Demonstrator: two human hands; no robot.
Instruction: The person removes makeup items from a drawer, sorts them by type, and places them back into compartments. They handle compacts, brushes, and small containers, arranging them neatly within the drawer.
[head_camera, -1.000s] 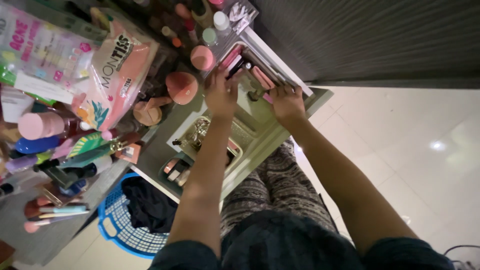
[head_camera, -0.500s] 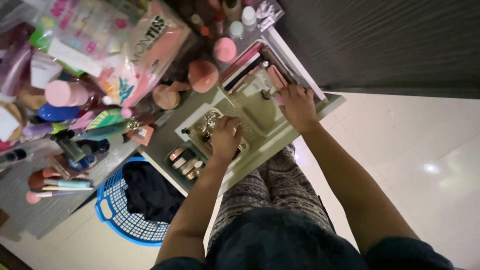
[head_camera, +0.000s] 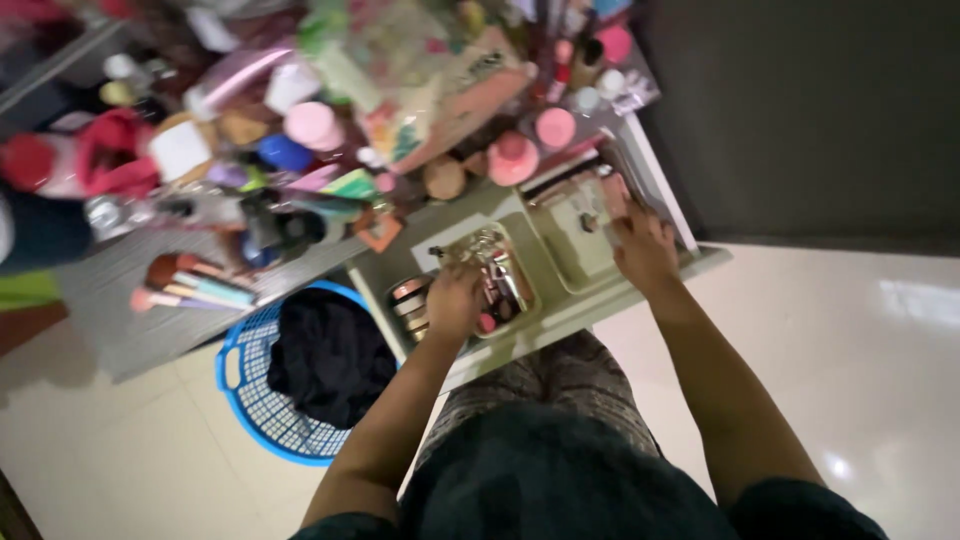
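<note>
Left hand (head_camera: 452, 303) now nearer, beside gold tray (head_camera: 497, 270); right hand (head_camera: 645, 250) on green organiser (head_camera: 572, 232)

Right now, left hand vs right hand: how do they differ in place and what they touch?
The left hand sits nearer the body, on the rim of the small tray of glinting items; the right hand reaches farther out, to the larger pale tray beside the dark wall. The left hand looks curled; the right hand looks flatter, fingers pointing away. Blur hides whether either grips anything. Both are bare and over the open drawer.
</note>
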